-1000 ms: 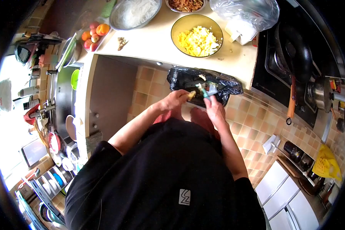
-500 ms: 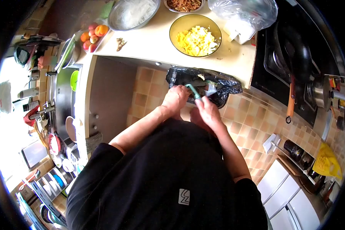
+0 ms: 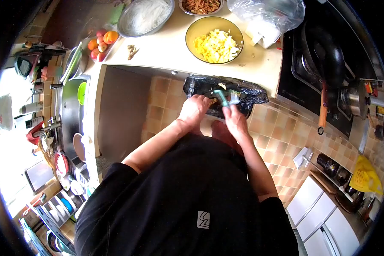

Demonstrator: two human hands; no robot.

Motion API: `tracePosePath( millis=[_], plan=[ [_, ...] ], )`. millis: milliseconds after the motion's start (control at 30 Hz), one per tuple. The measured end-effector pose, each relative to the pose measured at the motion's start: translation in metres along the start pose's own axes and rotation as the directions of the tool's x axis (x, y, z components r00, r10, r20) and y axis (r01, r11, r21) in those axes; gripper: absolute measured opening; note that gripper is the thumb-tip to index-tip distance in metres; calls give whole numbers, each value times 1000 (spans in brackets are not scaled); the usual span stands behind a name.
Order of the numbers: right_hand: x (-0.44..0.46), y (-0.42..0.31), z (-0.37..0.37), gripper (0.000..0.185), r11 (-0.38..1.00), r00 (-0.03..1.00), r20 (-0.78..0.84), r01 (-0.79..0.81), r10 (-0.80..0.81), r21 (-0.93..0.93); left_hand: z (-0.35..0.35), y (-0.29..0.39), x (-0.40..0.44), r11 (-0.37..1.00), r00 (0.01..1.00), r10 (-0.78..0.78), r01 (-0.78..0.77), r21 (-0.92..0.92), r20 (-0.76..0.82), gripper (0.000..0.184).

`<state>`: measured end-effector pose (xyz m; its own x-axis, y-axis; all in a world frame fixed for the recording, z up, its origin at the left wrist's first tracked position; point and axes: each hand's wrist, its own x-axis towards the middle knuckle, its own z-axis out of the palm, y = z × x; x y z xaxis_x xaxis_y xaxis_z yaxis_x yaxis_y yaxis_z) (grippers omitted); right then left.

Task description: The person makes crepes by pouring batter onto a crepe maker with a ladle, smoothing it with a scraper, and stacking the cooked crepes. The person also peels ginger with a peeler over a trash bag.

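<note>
Over black bag (image 3: 194, 86): peeler (image 3: 221, 97) slanting forward-left, clasped in right hand (image 3: 235, 120); left hand (image 3: 194, 109) gripping tan piece (image 3: 212, 101).

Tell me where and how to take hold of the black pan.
Probably best by the wooden handle, from the near side of the stove: it is long, slim and points that way, out from the wide body of the black pan. The right hand is nearer, but holds the peeler.

Teal tool (image 3: 221, 98) tilted, in R hand (image 3: 236, 120); tan pc (image 3: 213, 101), part hidden, in L hand (image 3: 194, 110).
</note>
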<state>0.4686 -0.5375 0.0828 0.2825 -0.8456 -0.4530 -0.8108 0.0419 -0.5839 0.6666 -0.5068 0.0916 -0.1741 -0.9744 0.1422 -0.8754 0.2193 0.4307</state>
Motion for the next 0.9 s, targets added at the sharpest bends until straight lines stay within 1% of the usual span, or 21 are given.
tracePosePath(
  millis=[33,100,167,200,233,300,367,400,433,467,500,533,567,600,667,700,733,767,800,867,900],
  plan=[
    [-4,-4,4,38,996,997,60,48,-53,77,-1,1,1,1000,1000,25,-25,7,10,21],
    [-9,-11,5,36,994,997,34,73,-70,-80,-11,0,1,994,987,106,-108,16,123,27],
    [1,5,4,36,980,996,-14,-84,83,-182,-19,-1,3,988,969,143,-152,32,200,37],
    [2,3,-2,37,982,993,-34,-117,113,-151,-21,0,1,987,962,144,-157,37,231,43],
    [-1,-2,-7,38,993,996,-10,-84,83,-86,-22,1,1,986,955,146,-162,41,258,49],
    [-8,-12,-2,38,999,994,107,30,-33,30,-21,3,2,985,971,167,-173,23,172,44],
    [-7,-7,6,38,992,998,65,17,-9,-129,-12,-4,3,977,972,204,-209,31,117,44],
    [-1,-1,1,38,988,996,54,-59,67,-141,-12,-4,2,975,970,215,-220,38,114,39],
    [3,4,-2,37,980,988,48,-136,145,-147,-12,-7,2,977,974,199,-206,57,106,36],
    [2,9,-3,38,993,997,-34,-73,70,-91,-11,-8,1,979,977,184,-192,68,104,33],
    [-1,5,2,39,999,1000,2,-7,7,-51,-12,-6,3,981,981,167,-175,81,97,30],
    [-8,-4,9,39,998,998,33,55,-54,-11,-14,-3,6,991,991,131,-131,31,16,19],
    [-12,-10,12,40,993,992,53,116,-117,28,-9,-3,6,994,994,110,-110,8,4,17],
    [-13,-11,13,43,985,990,11,144,-144,-90,0,-7,6,996,996,90,-91,-10,-13,15],
    [-4,-3,0,44,991,999,15,-49,51,-122,11,-15,1,999,999,52,-52,-17,2,11],
    [1,4,-4,44,981,988,23,-146,150,-132,5,-14,1,989,994,-89,95,-114,58,11],
    [3,12,-6,44,975,994,-32,-111,106,-192,-3,-7,3,948,966,-220,245,-204,134,12],
    [4,19,-8,46,974,993,-11,-115,115,-194,-10,-1,5,876,916,-339,391,-282,216,13],
    [-1,13,-14,47,982,991,3,-134,136,-136,-14,1,9,625,775,-472,631,-460,421,20],
    [0,11,-21,49,984,986,9,-166,167,-58,4,-8,10,87,609,-503,742,-665,613,21],
    [1,13,-19,50,983,983,15,-181,182,-36,6,-10,8,-211,525,-465,716,-665,713,22]
  ],
)
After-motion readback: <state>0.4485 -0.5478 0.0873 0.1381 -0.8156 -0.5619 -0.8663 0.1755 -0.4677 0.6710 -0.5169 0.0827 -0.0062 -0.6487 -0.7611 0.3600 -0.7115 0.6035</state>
